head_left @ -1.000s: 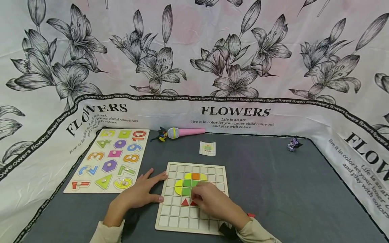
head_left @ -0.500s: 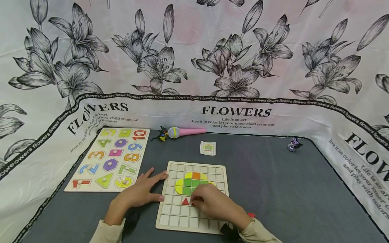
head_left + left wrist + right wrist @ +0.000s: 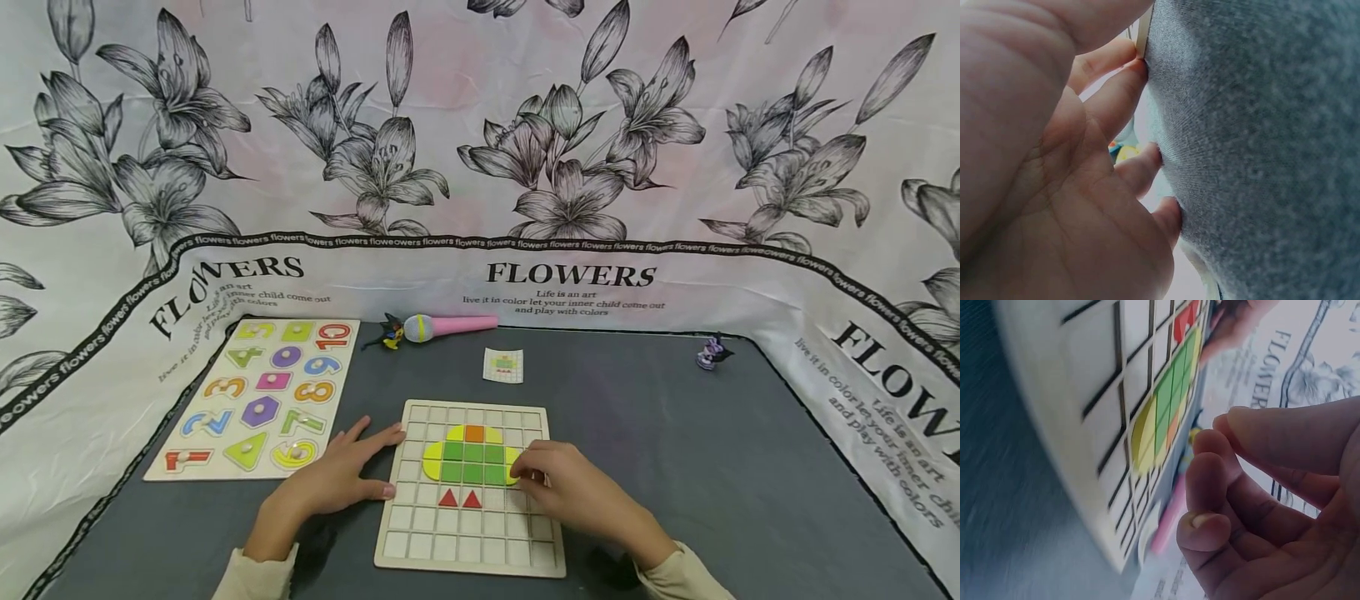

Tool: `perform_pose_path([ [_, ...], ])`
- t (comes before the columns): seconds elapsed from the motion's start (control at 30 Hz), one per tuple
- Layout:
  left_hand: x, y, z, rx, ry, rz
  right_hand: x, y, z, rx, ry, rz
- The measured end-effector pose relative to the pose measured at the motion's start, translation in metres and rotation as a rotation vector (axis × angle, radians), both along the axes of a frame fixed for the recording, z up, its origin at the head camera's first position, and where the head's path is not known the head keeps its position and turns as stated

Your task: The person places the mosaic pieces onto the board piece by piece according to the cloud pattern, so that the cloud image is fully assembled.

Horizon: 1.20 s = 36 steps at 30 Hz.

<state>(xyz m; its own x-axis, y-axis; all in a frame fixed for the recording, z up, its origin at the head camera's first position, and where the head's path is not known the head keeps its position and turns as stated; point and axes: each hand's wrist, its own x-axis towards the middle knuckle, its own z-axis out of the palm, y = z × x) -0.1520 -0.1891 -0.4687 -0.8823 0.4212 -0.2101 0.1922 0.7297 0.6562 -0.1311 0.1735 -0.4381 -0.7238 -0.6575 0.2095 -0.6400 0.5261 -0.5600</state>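
Fingertips of the right hand (image 3: 570, 492) touch the yellow piece (image 3: 512, 467) mid-frame, grasping nothing; left hand (image 3: 337, 475) relaxed, flat, should steady the grid board (image 3: 420, 550).

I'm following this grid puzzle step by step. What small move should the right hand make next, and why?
Probably lift the right hand clear of the grid board. It holds no piece, its fingertips rest by the yellow piece at the green block's right end, and both red triangles sit in cells. The left hand steadies the board's left edge.
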Motion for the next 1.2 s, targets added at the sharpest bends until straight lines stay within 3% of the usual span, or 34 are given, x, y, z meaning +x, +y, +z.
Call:
perform_pose_path([
  [0.13,-0.002,-0.002,-0.008,0.004,0.011,-0.007,0.004,0.021,0.003,-0.005,-0.043,-0.036],
  [0.27,-0.012,-0.008,-0.03,-0.004,0.021,0.011,0.007,0.043,0.005,-0.001,-0.072,-0.064],
  [0.4,-0.016,-0.01,-0.039,-0.006,0.017,0.022,0.012,0.062,0.003,0.017,-0.066,-0.083],
  [0.63,-0.009,-0.006,-0.023,0.004,0.007,-0.002,0.02,0.088,-0.003,0.108,-0.202,-0.107],
  [0.8,-0.008,-0.006,-0.021,0.01,-0.003,-0.002,0.025,0.099,-0.009,0.153,-0.274,-0.1],
  [1.2,0.001,0.002,0.0,-0.004,-0.005,-0.005,0.033,0.102,-0.022,0.094,-0.201,-0.049],
])
